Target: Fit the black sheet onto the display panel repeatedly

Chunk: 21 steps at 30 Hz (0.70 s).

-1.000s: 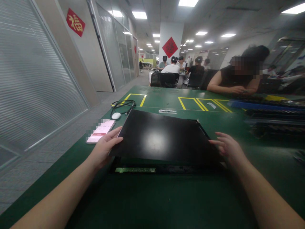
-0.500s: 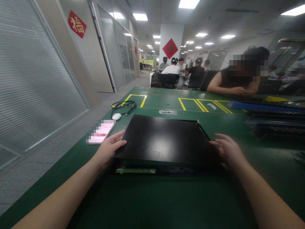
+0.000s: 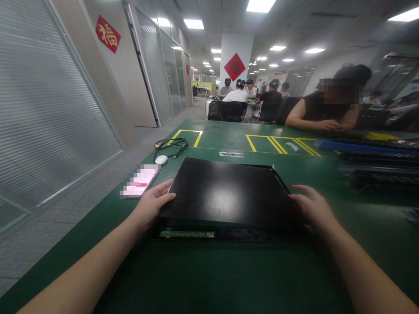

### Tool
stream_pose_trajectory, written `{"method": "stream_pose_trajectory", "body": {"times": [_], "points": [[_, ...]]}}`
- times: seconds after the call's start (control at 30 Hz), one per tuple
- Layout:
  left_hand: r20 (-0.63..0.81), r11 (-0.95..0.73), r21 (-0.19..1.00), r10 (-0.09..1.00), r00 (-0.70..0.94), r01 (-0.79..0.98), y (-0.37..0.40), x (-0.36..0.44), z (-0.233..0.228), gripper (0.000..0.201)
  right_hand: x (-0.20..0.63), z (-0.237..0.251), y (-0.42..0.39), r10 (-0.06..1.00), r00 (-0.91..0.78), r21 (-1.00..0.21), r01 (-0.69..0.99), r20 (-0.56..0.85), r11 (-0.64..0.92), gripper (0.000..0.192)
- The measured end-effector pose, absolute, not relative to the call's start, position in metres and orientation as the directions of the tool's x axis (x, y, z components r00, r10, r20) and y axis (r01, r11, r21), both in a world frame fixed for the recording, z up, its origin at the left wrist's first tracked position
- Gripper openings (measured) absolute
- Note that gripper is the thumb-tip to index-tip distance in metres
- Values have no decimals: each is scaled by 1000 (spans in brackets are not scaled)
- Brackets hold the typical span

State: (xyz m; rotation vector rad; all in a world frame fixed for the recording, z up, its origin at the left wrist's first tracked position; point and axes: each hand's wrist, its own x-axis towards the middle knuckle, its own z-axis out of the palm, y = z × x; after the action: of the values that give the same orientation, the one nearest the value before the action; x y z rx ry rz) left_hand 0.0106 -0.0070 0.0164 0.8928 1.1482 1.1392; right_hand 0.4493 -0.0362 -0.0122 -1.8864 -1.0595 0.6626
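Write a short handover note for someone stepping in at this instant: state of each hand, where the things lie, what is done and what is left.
Left hand: on the left near edge of the black panel, thumb on top.
Right hand: fingers spread, at the panel's right edge.
The panel sits over a dark base whose green strip shows at the front, on the green table.
A phone, white mouse and cable lie to the left.
Done: panel laid roughly over the base.
Left: probably squaring and seating it; both hands are on it.

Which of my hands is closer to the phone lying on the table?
Left. The left hand grips the black panel's left edge, just beside the phone. The right hand is on the panel's opposite edge.
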Motion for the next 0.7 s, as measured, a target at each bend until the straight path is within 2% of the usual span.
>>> {"method": "stream_pose_trajectory", "body": {"times": [0.37, 0.7], "points": [[-208, 215, 956, 977, 56, -198, -6, 9, 13, 77, 453, -17, -35, 886, 461, -840, 464, -43, -282, 50], [-206, 221, 961, 973, 100, -168, -6, 8, 15, 68, 449, -10, -37, 893, 448, -809, 514, -31, -286, 41]]}}
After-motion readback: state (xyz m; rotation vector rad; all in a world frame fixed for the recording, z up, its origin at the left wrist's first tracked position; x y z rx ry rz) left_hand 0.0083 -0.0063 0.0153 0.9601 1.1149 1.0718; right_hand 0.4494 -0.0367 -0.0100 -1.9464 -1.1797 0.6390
